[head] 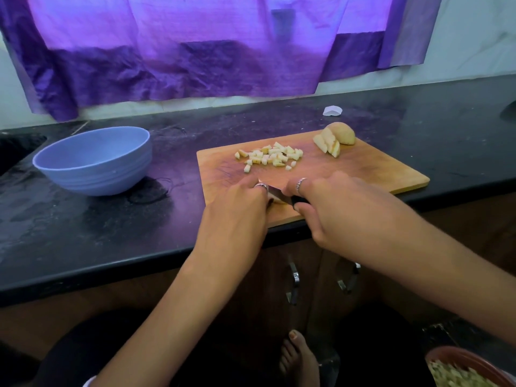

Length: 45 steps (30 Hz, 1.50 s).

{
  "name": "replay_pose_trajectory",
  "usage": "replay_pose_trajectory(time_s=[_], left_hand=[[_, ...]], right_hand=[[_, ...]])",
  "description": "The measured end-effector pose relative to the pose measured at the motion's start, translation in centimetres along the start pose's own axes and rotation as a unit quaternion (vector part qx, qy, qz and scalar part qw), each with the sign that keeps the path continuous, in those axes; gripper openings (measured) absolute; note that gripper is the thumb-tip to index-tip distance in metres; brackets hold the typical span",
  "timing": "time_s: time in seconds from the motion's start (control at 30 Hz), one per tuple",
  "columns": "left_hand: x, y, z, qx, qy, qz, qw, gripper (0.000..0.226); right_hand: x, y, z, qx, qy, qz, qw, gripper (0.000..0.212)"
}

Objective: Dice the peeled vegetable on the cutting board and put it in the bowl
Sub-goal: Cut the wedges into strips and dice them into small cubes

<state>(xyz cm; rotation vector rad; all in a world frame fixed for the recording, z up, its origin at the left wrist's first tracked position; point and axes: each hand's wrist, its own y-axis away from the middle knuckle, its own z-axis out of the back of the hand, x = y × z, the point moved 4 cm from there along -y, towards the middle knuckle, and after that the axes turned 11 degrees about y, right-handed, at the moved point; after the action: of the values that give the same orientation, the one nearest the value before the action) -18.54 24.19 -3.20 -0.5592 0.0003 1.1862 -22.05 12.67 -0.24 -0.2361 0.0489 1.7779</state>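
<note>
The pale vegetable piece being cut [275, 199] sits at the near edge of the rectangular wooden cutting board [363, 169], mostly hidden under the hands, so its shape is hard to judge. Farther back lie a scatter of small pale dice [272, 157] and an uncut sliced chunk [335, 139]; the empty-looking blue plastic bowl [95, 160] stands well left on the black counter [83, 233]. The left hand [237, 216] curls over the piece, the right hand [337, 210] grips a black-handled knife [287, 198].
</note>
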Motion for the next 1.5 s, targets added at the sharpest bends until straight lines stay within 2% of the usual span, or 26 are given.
replay_pose_trajectory(time_s=[0.1, 0.27, 0.4, 0.5, 0.6, 0.67, 0.7, 0.77, 0.87, 1.17, 1.3, 1.5], left_hand=[[0.2, 0.0, 0.1, -0.006, -0.012, 0.013, 1.000, 0.014], [0.3, 0.2, 0.0, -0.013, -0.003, 0.025, 1.000, 0.018], [0.2, 0.4, 0.1, -0.012, 0.010, 0.023, 1.000, 0.025], [0.2, 0.7, 0.2, 0.001, -0.012, 0.044, 0.999, 0.022], [-0.1, 0.9, 0.2, 0.001, -0.021, 0.058, 0.998, 0.022], [0.1, 1.0, -0.1, -0.005, 0.011, 0.056, 0.998, 0.027], [0.4, 1.0, -0.3, -0.018, 0.041, 0.050, 0.998, 0.030], [1.1, 1.1, -0.6, -0.057, 0.098, 0.030, 0.993, 0.029], [1.6, 1.3, -0.9, -0.106, 0.126, 0.013, 0.986, 0.024], [1.6, 1.7, -1.1, -0.138, 0.164, -0.014, 0.977, 0.020], [1.7, 1.6, -1.1, -0.130, 0.162, -0.011, 0.978, 0.020], [1.8, 1.2, -0.7, -0.115, 0.150, -0.005, 0.982, 0.020]], right_hand=[[0.0, 0.0, -0.4, -0.024, -0.004, 0.011, 1.000, 0.035], [-1.3, 3.3, -0.4, 0.022, -0.006, -0.003, 1.000, 0.035], [-0.1, 2.1, -1.2, -0.024, 0.074, 0.028, 0.997, 0.051], [-0.5, 0.6, -1.5, -0.040, 0.083, 0.030, 0.995, 0.055], [-2.2, 0.2, -1.8, -0.026, -0.006, 0.009, 1.000, 0.042], [-2.6, 0.3, -1.6, -0.024, -0.107, -0.002, 0.994, 0.017], [-2.8, 0.3, -1.4, -0.036, -0.149, -0.007, 0.988, 0.014], [-3.0, 0.2, -1.0, -0.062, -0.196, -0.013, 0.979, 0.031], [-2.6, 0.4, -0.3, -0.080, -0.212, -0.006, 0.974, 0.034], [-1.0, 0.1, -0.7, -0.041, -0.209, 0.012, 0.977, 0.014], [-0.9, -0.3, -1.0, -0.040, -0.195, 0.013, 0.980, 0.030], [-1.4, -0.4, -1.0, -0.058, -0.206, 0.007, 0.977, 0.029]])
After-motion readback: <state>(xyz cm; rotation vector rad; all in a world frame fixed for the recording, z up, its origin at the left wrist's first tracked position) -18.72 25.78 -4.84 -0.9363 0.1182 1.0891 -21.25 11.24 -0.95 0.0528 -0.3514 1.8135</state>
